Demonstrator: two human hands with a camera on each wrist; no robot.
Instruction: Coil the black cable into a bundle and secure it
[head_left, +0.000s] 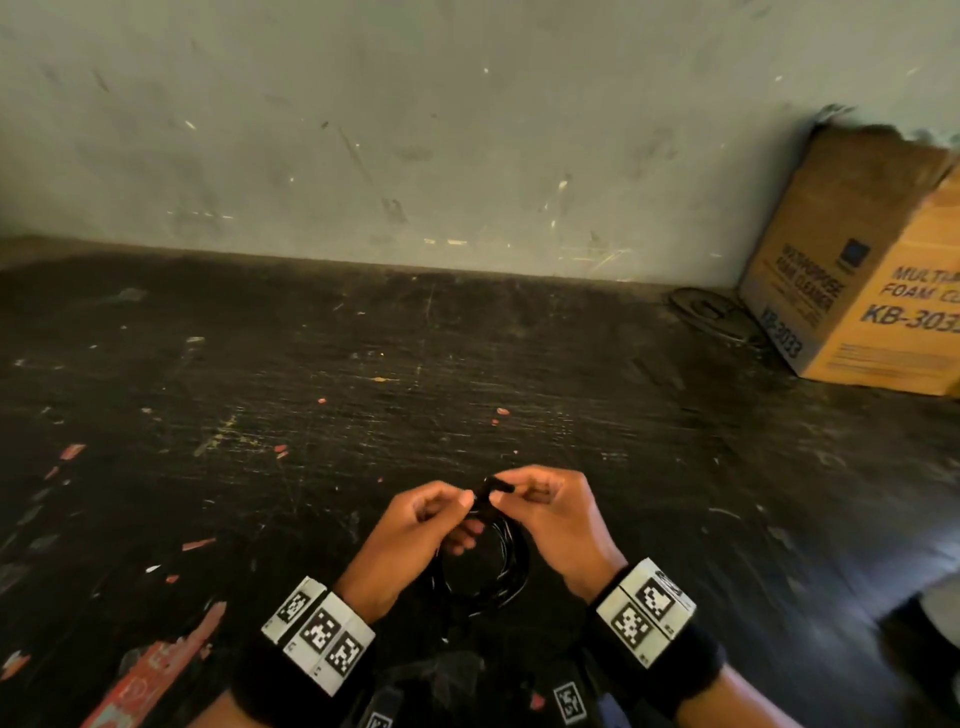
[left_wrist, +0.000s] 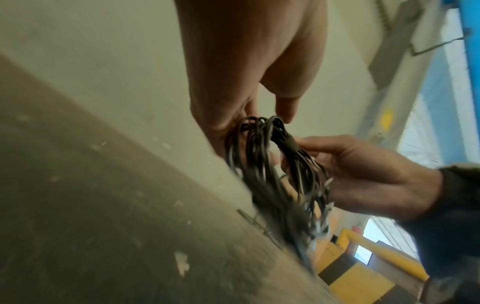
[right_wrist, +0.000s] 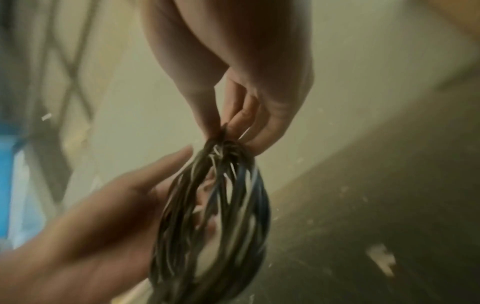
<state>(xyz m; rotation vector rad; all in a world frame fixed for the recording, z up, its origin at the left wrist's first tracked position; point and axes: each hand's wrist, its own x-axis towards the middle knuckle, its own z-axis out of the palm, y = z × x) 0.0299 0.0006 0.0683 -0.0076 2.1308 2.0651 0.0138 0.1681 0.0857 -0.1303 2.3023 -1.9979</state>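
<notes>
The black cable (head_left: 501, 564) is wound into a coil of several loops and hangs between my two hands above the dark table (head_left: 363, 389). My left hand (head_left: 464, 503) pinches the coil's top from the left with thumb and forefinger. My right hand (head_left: 506, 493) pinches the same spot from the right, where a short black band (head_left: 496, 486) sits. The left wrist view shows the coil (left_wrist: 272, 181) with the dark band (left_wrist: 289, 144) round its strands next to the right hand's fingers (left_wrist: 324, 144). In the blurred right wrist view my fingertips (right_wrist: 233, 125) pinch the top of the coil (right_wrist: 215, 216).
A cardboard box (head_left: 872, 270) printed with "FOAM CLEANER" stands at the back right against the scuffed wall (head_left: 415, 130). A dark round flat object (head_left: 711, 312) lies beside it. The worn tabletop carries paint flecks and a red patch (head_left: 150, 670) at the front left.
</notes>
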